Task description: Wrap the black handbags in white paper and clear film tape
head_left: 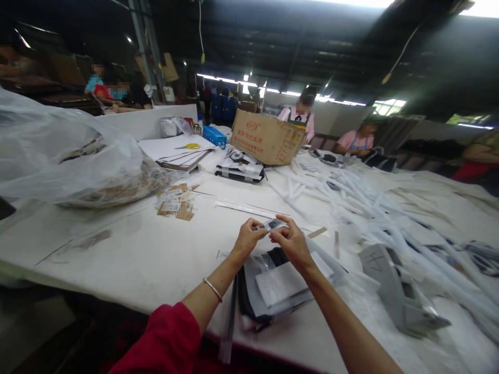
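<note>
A small clear plastic packet (272, 224) with something dark inside is pinched between my two hands above the table. My left hand (248, 239) grips its left end between thumb and fingers. At its right end, my right hand (290, 240) holds it with thumb and forefinger. Under my forearms lies a black-edged bag (249, 291) with grey sheeting, and a folded white paper (281, 284) rests on it. What exactly the packet contains is too small to make out.
A grey tape dispenser (401, 291) stands at right beside heaped white plastic strips (374, 202). Brown tags (177, 201) and a large plastic sack (78, 156) lie left. Yellow scissors (191, 146) rest on stacked sheets; behind is a cardboard box (267, 136). Several people work farther back.
</note>
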`<state>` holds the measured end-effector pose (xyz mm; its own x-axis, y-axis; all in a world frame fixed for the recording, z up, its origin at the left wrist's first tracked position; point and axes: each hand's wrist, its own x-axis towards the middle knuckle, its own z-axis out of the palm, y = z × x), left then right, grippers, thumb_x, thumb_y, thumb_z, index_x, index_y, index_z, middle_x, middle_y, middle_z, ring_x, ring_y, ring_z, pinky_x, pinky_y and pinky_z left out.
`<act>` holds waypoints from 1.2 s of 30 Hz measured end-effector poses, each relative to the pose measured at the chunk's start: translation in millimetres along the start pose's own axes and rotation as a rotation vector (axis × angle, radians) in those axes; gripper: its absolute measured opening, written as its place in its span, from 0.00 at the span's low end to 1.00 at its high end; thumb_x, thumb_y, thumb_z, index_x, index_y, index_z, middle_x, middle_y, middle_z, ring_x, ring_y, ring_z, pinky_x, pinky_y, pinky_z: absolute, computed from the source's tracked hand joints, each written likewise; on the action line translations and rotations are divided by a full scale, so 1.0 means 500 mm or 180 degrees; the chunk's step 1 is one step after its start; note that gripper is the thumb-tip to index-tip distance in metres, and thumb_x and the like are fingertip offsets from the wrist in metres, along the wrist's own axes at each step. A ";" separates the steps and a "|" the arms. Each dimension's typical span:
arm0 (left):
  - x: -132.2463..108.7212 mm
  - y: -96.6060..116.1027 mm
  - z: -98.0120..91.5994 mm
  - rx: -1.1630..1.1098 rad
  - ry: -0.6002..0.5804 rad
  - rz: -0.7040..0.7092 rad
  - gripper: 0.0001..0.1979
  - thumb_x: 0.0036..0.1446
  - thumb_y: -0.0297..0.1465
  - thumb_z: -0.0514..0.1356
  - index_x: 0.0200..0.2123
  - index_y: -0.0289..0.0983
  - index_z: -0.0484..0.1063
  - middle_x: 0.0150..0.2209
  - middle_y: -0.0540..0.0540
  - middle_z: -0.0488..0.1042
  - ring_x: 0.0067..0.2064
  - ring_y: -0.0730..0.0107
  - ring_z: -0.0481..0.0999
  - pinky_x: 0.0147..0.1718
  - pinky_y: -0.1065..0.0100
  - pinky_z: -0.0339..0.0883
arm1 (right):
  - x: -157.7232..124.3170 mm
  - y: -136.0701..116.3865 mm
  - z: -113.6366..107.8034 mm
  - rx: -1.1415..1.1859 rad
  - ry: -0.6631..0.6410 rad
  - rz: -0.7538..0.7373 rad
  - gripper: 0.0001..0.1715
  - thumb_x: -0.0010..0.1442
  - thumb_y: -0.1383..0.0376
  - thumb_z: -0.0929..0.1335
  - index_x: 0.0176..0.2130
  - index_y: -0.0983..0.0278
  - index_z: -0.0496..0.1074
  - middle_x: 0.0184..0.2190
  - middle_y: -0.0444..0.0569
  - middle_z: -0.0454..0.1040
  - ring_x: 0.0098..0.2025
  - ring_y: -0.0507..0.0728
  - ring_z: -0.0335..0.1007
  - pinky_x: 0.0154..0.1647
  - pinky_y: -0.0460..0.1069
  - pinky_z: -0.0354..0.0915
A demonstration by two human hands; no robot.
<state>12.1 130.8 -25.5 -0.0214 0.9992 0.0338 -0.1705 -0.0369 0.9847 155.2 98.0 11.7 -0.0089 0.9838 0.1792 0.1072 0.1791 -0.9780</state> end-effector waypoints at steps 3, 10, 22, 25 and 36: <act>-0.001 0.002 0.001 -0.0014 -0.0012 -0.0005 0.11 0.40 0.32 0.66 0.28 0.36 0.70 0.23 0.54 0.69 0.26 0.74 0.66 0.27 0.70 0.58 | 0.004 0.009 -0.002 -0.0127 0.0015 0.0003 0.33 0.52 0.56 0.73 0.54 0.64 0.64 0.24 0.41 0.75 0.29 0.56 0.74 0.37 0.52 0.70; -0.004 0.008 0.001 -0.0031 0.0007 -0.0019 0.10 0.40 0.31 0.65 0.28 0.36 0.69 0.23 0.53 0.70 0.26 0.74 0.67 0.28 0.70 0.58 | 0.016 0.040 0.000 -0.0372 0.0024 -0.0015 0.34 0.53 0.53 0.72 0.54 0.64 0.64 0.23 0.42 0.76 0.29 0.57 0.75 0.36 0.52 0.70; -0.005 0.008 -0.002 -0.0172 -0.0093 -0.0141 0.12 0.39 0.31 0.67 0.29 0.36 0.70 0.22 0.53 0.70 0.26 0.74 0.67 0.27 0.71 0.58 | 0.020 0.053 0.024 -0.0124 0.0562 0.0090 0.37 0.51 0.52 0.73 0.54 0.66 0.63 0.18 0.36 0.70 0.23 0.55 0.70 0.30 0.52 0.68; -0.002 0.017 -0.006 -0.0282 -0.0167 -0.0265 0.13 0.41 0.36 0.67 0.28 0.36 0.69 0.22 0.51 0.72 0.25 0.73 0.69 0.27 0.70 0.60 | 0.018 0.054 0.024 -0.0094 0.0507 0.0094 0.37 0.51 0.53 0.74 0.55 0.65 0.62 0.19 0.36 0.71 0.23 0.55 0.70 0.32 0.52 0.69; 0.029 0.028 -0.018 -0.0524 -0.0203 -0.0604 0.13 0.37 0.36 0.67 0.20 0.36 0.67 0.18 0.53 0.66 0.21 0.76 0.62 0.23 0.70 0.55 | 0.041 -0.007 0.002 -0.1613 -0.0387 0.0009 0.31 0.53 0.64 0.71 0.56 0.62 0.67 0.24 0.41 0.78 0.25 0.56 0.75 0.35 0.51 0.69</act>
<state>0.6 144.5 -12.8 0.0877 0.9872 -0.1330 -0.3237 0.1545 0.9335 153.8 117.3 18.7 -0.1201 0.9837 0.1335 0.5750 0.1786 -0.7984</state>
